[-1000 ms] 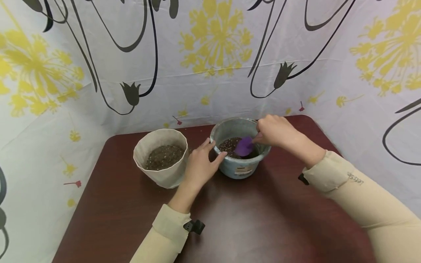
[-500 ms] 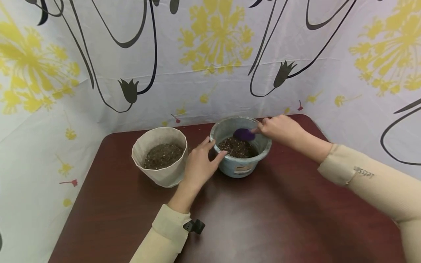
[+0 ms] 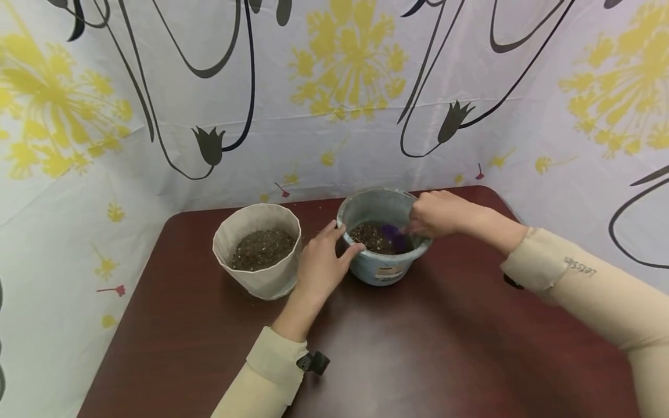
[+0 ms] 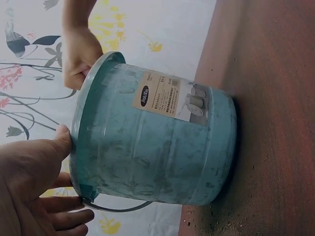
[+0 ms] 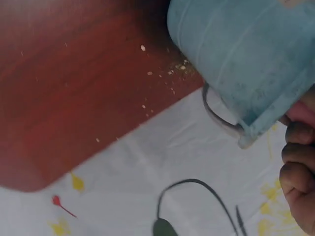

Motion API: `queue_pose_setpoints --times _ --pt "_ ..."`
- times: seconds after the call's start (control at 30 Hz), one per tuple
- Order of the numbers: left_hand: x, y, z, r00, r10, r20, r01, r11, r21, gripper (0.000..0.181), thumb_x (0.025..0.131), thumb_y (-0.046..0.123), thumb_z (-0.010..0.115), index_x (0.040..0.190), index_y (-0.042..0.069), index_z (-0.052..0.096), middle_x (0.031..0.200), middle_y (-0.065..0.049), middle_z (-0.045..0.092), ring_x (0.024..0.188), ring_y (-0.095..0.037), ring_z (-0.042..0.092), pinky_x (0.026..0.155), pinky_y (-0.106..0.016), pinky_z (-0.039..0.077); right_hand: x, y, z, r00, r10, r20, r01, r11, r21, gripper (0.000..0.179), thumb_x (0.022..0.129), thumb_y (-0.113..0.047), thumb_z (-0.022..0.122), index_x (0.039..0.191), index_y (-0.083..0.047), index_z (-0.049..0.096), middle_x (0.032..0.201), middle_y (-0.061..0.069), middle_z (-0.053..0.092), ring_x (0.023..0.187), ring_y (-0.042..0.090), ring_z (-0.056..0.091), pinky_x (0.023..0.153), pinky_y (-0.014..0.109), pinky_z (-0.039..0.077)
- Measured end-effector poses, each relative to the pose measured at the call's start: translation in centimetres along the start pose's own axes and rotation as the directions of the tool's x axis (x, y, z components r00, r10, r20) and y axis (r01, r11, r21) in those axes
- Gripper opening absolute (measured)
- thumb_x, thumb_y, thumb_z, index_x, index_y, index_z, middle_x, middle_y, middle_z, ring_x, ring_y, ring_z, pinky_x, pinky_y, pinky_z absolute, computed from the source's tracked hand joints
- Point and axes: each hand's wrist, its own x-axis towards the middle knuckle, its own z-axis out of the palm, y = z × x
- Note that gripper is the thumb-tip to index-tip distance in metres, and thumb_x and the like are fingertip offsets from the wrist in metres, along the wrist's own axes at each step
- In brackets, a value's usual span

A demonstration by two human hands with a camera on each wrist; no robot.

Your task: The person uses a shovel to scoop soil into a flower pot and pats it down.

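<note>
A blue-green bucket point(image 3: 366, 266) stands on the table with dark, speckled soil point(image 3: 370, 237) inside. My left hand point(image 3: 323, 264) touches its rim, thumb at the front and fingers spread along the left side; the left wrist view shows the thumb point(image 4: 61, 140) against the rim. My right hand point(image 3: 439, 213) grips a small purple hand trowel point(image 3: 391, 232), its blade down in the bucket and partly sunk in the soil. The trowel's pink handle point(image 5: 301, 113) shows above the curled fingers in the right wrist view.
A white faceted pot point(image 3: 269, 283) with soil stands left of the bucket, close to my left hand. A thin wire handle point(image 4: 123, 209) hangs from the bucket. Crumbs point(image 5: 177, 68) lie on the dark red table point(image 3: 172, 342). Patterned cloth point(image 3: 313, 139) hangs behind.
The trowel rose to the back wall of the bucket half a second ago and is now lower, in the soil at the right. The left hand stays at the rim.
</note>
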Motion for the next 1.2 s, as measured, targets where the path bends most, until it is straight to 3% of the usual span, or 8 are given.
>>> queue_pose_setpoints --times 0.23,0.33,0.47,0.63,0.73,0.87,1.1,1.2 --pt "0.0 0.1 0.2 1.000 0.010 -0.020 -0.010 1.000 0.006 0.070 0.091 0.060 0.064 0.142 0.011 0.061 0.152 -0.011 0.050 0.125 -0.040 0.059 0.100 -0.052 0.051 -0.9 1.1 1.4 0.998 -0.018 -0.060 0.032 0.968 0.248 0.013 0.089 -0.011 0.073 0.092 -0.018 0.084 0.074 -0.011 0.073 0.049 -0.004 0.047 0.045 0.022 0.042" --pt "0.0 0.0 0.3 1.000 0.015 -0.021 -0.015 1.000 0.001 0.070 0.091 0.060 0.064 0.141 0.011 0.061 0.151 -0.011 0.051 0.125 -0.040 0.059 0.101 -0.052 0.051 -1.1 1.3 1.5 0.998 -0.001 -0.070 0.024 0.945 0.326 0.010 0.089 -0.011 0.076 0.085 -0.017 0.083 0.070 -0.011 0.072 0.047 -0.003 0.044 0.045 0.022 0.039" --pt "0.1 -0.1 0.6 0.999 0.024 -0.033 -0.024 1.000 0.000 0.069 0.091 0.059 0.065 0.140 0.010 0.062 0.150 -0.011 0.052 0.124 -0.040 0.059 0.100 -0.052 0.051 -0.9 1.2 1.8 0.997 -0.001 -0.079 0.031 0.927 0.374 0.019 0.090 -0.013 0.076 0.071 -0.018 0.077 0.058 -0.016 0.062 0.047 -0.004 0.037 0.047 0.021 0.035" --pt "0.0 -0.3 0.7 0.999 0.025 -0.046 -0.025 1.000 0.007 0.069 0.091 0.059 0.065 0.139 0.010 0.063 0.150 -0.011 0.052 0.124 -0.041 0.060 0.100 -0.052 0.051 -0.8 1.4 2.0 0.998 -0.012 -0.063 0.037 0.904 0.426 0.010 0.091 -0.013 0.075 0.087 -0.015 0.083 0.062 -0.017 0.067 0.047 -0.004 0.031 0.048 0.020 0.033" --pt "0.0 -0.2 0.6 0.999 0.018 -0.030 -0.018 1.000 0.001 0.070 0.091 0.060 0.064 0.140 0.011 0.062 0.151 -0.010 0.051 0.125 -0.040 0.059 0.102 -0.051 0.050 -1.4 1.8 2.1 0.998 -0.027 -0.056 0.050 0.877 0.479 0.013 0.093 -0.012 0.074 0.102 -0.016 0.083 0.062 -0.014 0.068 0.048 -0.005 0.025 0.046 0.018 0.029" --pt "0.0 -0.1 0.6 0.999 0.021 -0.031 -0.021 1.000 -0.005 0.070 0.091 0.060 0.065 0.140 0.011 0.063 0.151 -0.010 0.052 0.125 -0.040 0.059 0.102 -0.052 0.050 -1.9 2.0 2.5 0.998 -0.009 -0.061 0.041 0.842 0.538 0.016 0.096 -0.015 0.071 0.107 -0.018 0.082 0.057 -0.013 0.061 0.049 -0.004 0.019 0.043 0.018 0.024" --pt "0.2 -0.2 0.5 0.997 0.031 -0.067 -0.031 1.000 -0.002 0.068 0.090 0.058 0.068 0.138 0.011 0.064 0.148 -0.010 0.054 0.122 -0.043 0.060 0.099 -0.053 0.051 -2.6 2.1 2.6 0.992 0.123 -0.029 -0.075 0.757 0.649 0.017 0.100 -0.023 0.067 0.108 -0.026 0.082 0.052 -0.010 0.037 0.048 0.001 0.013 0.041 0.021 0.019" --pt "0.2 -0.3 0.4 0.997 0.028 -0.067 -0.028 1.000 0.003 0.068 0.090 0.058 0.068 0.138 0.011 0.064 0.148 -0.010 0.054 0.122 -0.043 0.060 0.099 -0.053 0.051 -2.8 2.1 2.8 0.984 0.177 -0.011 -0.119 0.707 0.697 0.017 0.100 -0.026 0.067 0.110 -0.028 0.081 0.054 -0.007 0.041 0.049 0.002 0.011 0.040 0.024 0.017"
